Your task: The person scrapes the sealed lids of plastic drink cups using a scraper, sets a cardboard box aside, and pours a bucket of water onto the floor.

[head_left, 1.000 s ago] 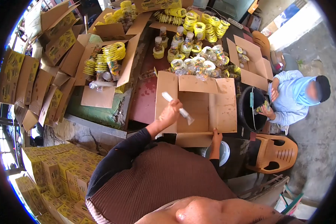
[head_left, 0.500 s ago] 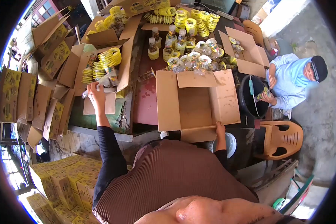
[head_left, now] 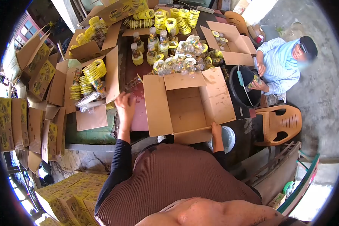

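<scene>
An open cardboard box (head_left: 186,109) stands in front of me with its flaps spread and its bottom bare. My right hand (head_left: 217,134) grips the near right corner of this box at the front flap. Between this box and a filled carton on the left, my left hand (head_left: 125,109) hangs over the table edge, fingers loosely apart and nothing visible in them. In that filled carton (head_left: 113,75) are stacked yellow-rimmed packs (head_left: 92,75). A clear plastic-looking item (head_left: 89,102) lies at the carton's near side, left of my left hand.
Capped bottles (head_left: 163,43) and many clear yellow-ringed cups (head_left: 182,62) stand beyond the open box. At right, a person (head_left: 282,66) handles a pack over a black bucket (head_left: 239,90). An orange chair (head_left: 280,124) is nearby. Folded cartons (head_left: 35,128) line the left.
My left hand has let go of the clear plastic-looking item at the left carton and moved right, towards the open box. My right hand stays on the box. The view has shifted rightward.
</scene>
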`<action>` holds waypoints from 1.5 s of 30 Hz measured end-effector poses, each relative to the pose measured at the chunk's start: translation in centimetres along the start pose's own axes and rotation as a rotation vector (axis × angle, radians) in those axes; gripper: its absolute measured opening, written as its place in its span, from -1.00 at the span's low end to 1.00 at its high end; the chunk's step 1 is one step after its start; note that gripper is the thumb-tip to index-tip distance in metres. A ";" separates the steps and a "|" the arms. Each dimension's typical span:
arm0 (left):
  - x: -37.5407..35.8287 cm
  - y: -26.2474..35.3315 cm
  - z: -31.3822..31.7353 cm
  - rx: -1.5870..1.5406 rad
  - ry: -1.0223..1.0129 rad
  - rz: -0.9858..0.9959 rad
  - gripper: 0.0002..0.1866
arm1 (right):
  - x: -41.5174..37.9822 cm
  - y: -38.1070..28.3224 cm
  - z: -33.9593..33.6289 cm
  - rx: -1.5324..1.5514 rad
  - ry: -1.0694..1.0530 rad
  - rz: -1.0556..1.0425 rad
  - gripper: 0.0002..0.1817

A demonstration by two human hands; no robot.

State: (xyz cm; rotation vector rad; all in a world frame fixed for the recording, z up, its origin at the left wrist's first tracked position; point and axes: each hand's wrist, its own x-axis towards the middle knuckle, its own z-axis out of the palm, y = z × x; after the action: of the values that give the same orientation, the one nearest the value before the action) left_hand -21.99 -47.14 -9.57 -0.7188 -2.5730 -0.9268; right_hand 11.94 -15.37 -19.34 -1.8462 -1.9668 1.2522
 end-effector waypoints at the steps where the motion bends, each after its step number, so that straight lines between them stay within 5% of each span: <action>1: -0.7 0.5 1.2 -0.097 -0.053 -0.046 -0.63 | -0.5 -0.5 -0.7 0.017 0.020 -0.022 -0.52; 7: -4.3 2.3 6.2 -0.176 -0.167 0.023 -0.46 | -3.8 -3.9 -4.7 -0.145 0.116 -0.097 -0.50; 9: -5.2 2.1 7.6 -0.338 -0.442 -0.219 -0.27 | -3.9 -3.5 -5.0 -0.151 0.134 -0.084 -0.49; 22: -8.7 2.5 7.4 -0.487 -0.537 -0.347 -0.11 | -5.1 2.4 -5.3 -0.079 0.136 -0.160 -0.52; 45: -14.5 4.4 5.2 -0.459 -0.350 -0.428 -0.03 | -8.4 2.4 -7.5 -0.025 0.064 -0.287 -0.58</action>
State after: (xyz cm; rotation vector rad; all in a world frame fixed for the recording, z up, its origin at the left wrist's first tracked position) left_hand -8.24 -45.89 -17.62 -0.4725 -2.9132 -1.6997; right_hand 20.29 -19.70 -12.76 -1.5238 -2.1271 1.0740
